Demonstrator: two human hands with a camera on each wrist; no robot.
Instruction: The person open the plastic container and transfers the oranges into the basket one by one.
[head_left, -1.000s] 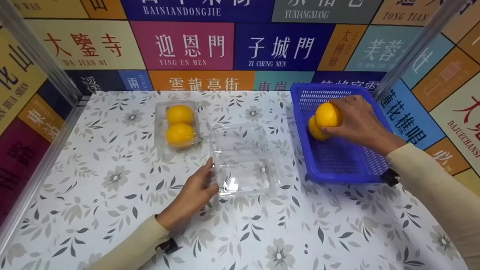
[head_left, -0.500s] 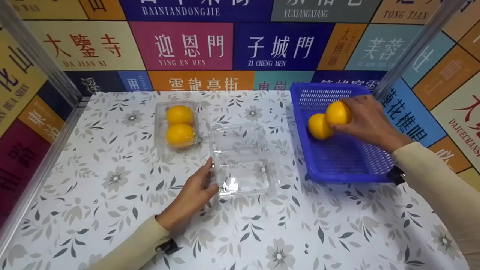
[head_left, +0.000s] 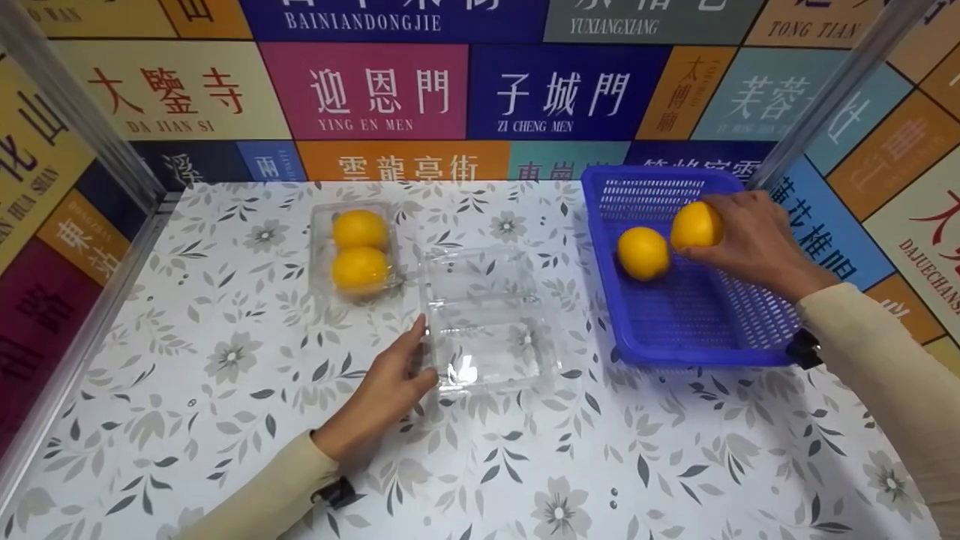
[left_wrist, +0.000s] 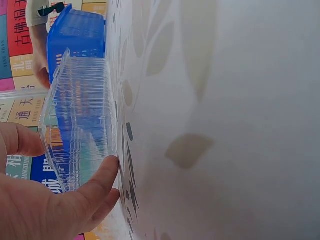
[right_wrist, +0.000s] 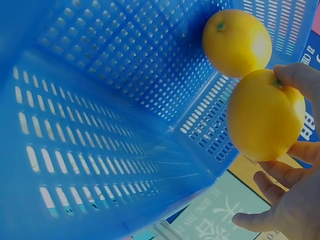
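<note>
My right hand (head_left: 750, 232) grips an orange (head_left: 697, 226) between thumb and fingers, over the blue plastic basket (head_left: 626, 341). Thumb near its green stem mark, fingers on the other side, the same held orange (right_wrist: 265, 117) fills the right wrist view. A second orange (head_left: 643, 253) lies in the basket, left of the held one. At the table's middle is a clear plastic clamshell box (head_left: 487, 352), unfolded, with nothing inside. My left hand (head_left: 382, 394) touches its left side with extended fingers; in the left wrist view the fingers reach along the clear box (left_wrist: 82, 125).
Another clear box (head_left: 321, 262) with two oranges (head_left: 360, 251) inside stands at the back left. The flowered white tablecloth (head_left: 559, 457) covers the table. Walls of coloured signs (head_left: 367, 90) and metal posts (head_left: 840, 90) border the back and sides.
My right hand has moved to the right with the orange, away from the orange lying in the basket, so that one now shows whole. The left hand and clear boxes stay put.
</note>
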